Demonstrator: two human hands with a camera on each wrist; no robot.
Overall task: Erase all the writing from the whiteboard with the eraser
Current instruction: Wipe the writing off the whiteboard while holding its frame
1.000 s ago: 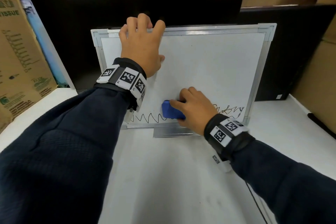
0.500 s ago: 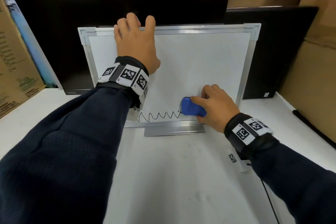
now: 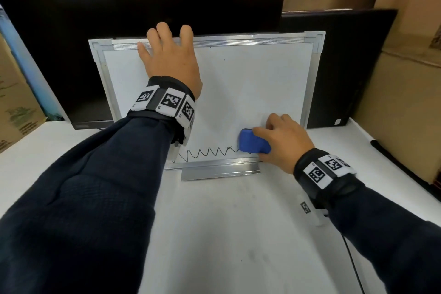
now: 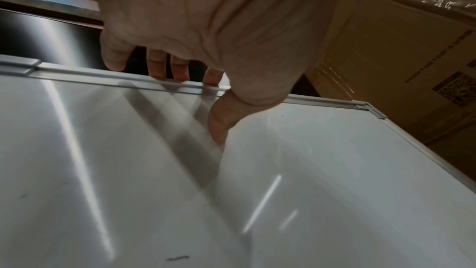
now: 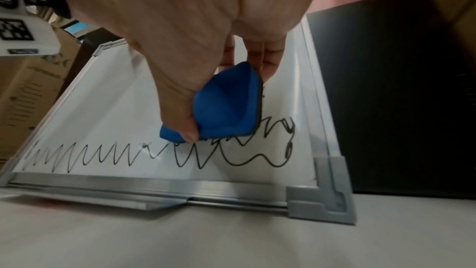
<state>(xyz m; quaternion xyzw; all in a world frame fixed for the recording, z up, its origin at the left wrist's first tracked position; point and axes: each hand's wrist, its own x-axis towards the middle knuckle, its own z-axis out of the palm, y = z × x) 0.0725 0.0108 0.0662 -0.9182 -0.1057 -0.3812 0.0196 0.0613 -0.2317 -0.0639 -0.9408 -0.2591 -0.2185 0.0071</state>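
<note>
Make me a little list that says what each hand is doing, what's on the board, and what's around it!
left hand: grips the top edge of the whiteboard, fingers curled over the frame
right hand: holds the blue eraser against the board, low on its right side
writing: black zigzag scribble along the bottom, still there on both sides of the eraser
upper board: mostly wiped
behind: two dark monitors, cardboard boxes
below: white table

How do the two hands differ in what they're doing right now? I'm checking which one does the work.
The left hand hooks its fingers over the top edge of the whiteboard, thumb on its face; the right hand grips the blue eraser. The left hand is high; the right hand is low, by the scribble. Both touch the board's setup and wear tagged wristbands.
</note>
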